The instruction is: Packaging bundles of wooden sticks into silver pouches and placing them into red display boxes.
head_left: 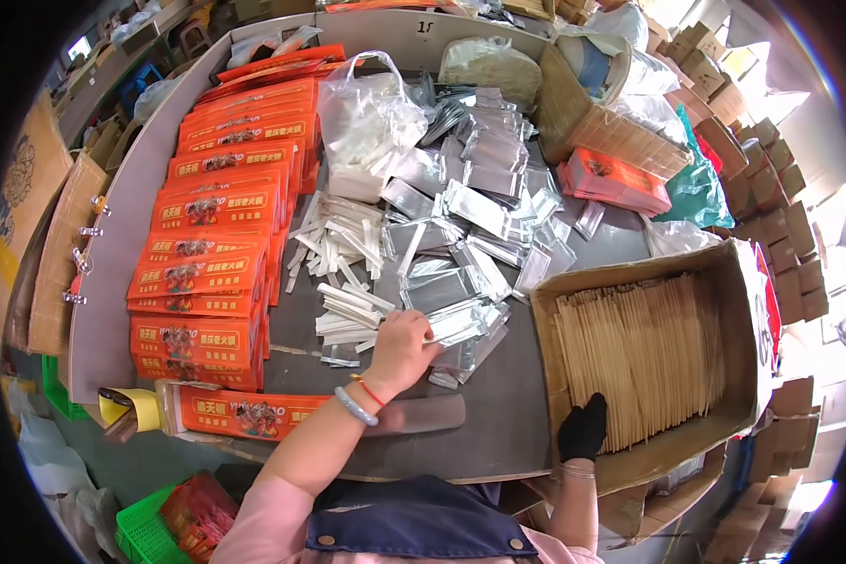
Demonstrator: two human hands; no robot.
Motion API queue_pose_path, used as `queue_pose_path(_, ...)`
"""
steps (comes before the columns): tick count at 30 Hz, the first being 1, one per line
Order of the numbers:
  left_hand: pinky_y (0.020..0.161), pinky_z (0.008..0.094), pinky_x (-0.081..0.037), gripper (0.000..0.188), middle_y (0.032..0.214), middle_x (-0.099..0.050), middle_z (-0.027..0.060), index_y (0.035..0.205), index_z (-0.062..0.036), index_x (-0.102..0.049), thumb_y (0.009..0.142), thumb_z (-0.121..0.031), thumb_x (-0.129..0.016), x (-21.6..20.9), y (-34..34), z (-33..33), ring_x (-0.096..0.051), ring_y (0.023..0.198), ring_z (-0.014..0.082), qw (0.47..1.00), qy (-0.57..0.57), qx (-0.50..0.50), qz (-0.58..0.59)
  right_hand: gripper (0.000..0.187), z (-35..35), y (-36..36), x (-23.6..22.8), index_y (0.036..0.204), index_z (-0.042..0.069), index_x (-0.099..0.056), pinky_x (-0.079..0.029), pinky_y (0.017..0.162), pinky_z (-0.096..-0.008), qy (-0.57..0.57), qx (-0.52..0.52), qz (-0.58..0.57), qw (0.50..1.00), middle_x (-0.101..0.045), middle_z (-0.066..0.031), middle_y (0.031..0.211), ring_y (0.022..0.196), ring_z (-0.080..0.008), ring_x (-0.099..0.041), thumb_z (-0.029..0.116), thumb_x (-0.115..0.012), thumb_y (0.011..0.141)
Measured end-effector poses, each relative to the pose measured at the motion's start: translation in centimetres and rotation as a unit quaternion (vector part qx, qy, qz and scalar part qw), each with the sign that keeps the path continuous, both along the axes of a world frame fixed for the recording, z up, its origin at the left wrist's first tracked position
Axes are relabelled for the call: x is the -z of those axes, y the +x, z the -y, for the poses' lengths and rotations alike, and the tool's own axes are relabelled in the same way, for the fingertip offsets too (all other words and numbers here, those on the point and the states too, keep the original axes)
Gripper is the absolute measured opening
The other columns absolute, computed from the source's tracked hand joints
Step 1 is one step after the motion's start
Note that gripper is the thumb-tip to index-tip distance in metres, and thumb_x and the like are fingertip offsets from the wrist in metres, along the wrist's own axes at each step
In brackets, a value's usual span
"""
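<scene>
My left hand [402, 350], bare with bangles at the wrist, reaches over the middle of the table. Its fingers are curled together at the edge of white paper strips [343, 315] and flat silvery packets [456, 324]; whatever they pinch is hidden. My right hand [583, 430], in a black glove, is inside the near left corner of a cardboard box [667, 467], against a row of thin wooden chopsticks [644, 357]. The dark glove hides how its fingers are set. Under my left forearm lies a red printed sleeve [240, 412] on a narrow holder with a clear, rounded tongue [432, 414].
Overlapping red printed sleeves [207, 240] line the table's left side. A clear plastic bag [371, 122] stands behind the white strips. At the back right are a carton [611, 127] and a red stack [616, 179]. A raised grey rim [122, 244] borders the table.
</scene>
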State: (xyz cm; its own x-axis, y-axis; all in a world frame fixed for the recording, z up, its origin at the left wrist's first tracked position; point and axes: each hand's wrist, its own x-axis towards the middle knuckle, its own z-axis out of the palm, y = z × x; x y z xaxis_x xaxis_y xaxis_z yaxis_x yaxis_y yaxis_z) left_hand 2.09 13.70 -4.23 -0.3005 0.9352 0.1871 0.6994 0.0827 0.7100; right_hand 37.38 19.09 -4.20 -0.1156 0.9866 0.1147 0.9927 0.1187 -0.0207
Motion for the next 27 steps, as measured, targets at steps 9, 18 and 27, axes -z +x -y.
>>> queue_pose_path(9, 0.073, 0.0415, -0.05, 0.031, 0.081, -0.065, 0.0119, 0.091, -0.003, -0.067, 0.068, -0.016, -0.083, -0.7, 0.3, -0.5, -0.063, 0.08, 0.0313, 1.0, -0.001, 0.005, -0.012, 0.022, 2.0, -4.2, -1.7, 0.11, 0.001, -0.061, -0.047, 0.082, -0.0409, 0.095, -0.008, -0.403, 0.91, -0.062, -0.0181, 0.093, 0.089, -0.0291, -0.06, 0.014, -0.046, 0.102)
queue_pose_path(18, 0.089, 0.0422, -0.047, 0.041, 0.103, -0.065, 0.0084, 0.098, -0.0071, -0.069, 0.062, -0.018, -0.086, -3.2, -0.1, 11.2, -0.059, 0.101, 0.0285, 0.987, -0.12, 0.08, -0.069, 0.022, 1.9, -7.7, -3.7, 0.107, 0.01, -0.069, -0.048, 0.066, -0.0416, -0.156, -0.327, -0.313, 0.878, -0.058, -0.0135, 0.077, 0.072, -0.034, -0.058, 0.009, -0.064, 0.086)
queue_pose_path(27, 0.097, 0.0441, -0.041, 0.075, 0.12, -0.056, 0.0088, 0.12, -0.006, -0.063, 0.054, -0.029, -0.09, -2.6, -0.3, 15.1, -0.049, 0.112, 0.0316, 0.988, -0.102, 0.055, -0.101, 0.024, 3.9, -13.5, -0.2, 0.108, 0.015, -0.071, -0.051, 0.07, -0.0433, -0.2, -0.495, -0.229, 0.814, -0.065, -0.0133, 0.084, 0.079, -0.0329, -0.063, 0.02, -0.069, 0.085)
